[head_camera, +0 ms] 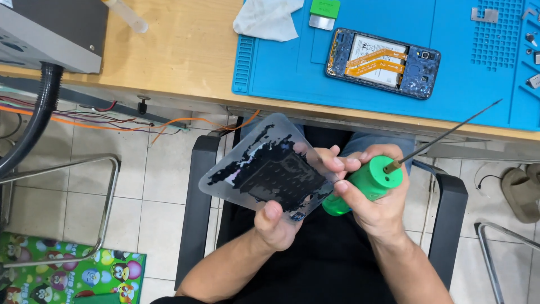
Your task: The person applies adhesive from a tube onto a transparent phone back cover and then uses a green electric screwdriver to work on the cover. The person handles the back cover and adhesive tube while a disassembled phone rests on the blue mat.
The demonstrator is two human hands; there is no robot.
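Head view | left hand [281,222] grip held clear panel [264,166] | right hand [374,197] grip clasped green tool [363,186] | opened phone [382,63] at 12 o'clock on tabletop [185,50]

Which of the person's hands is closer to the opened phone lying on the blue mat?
Right. The right hand, gripping a green tool, sits almost directly below the opened phone. The left hand, holding a clear panel, is lower and further to the left.

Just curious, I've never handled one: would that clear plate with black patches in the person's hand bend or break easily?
The clear plate looks thin and flat, so probably stiff yet fragile. The left hand alone carries it by one edge, so it is likely light. Its glossy face may be slippery.
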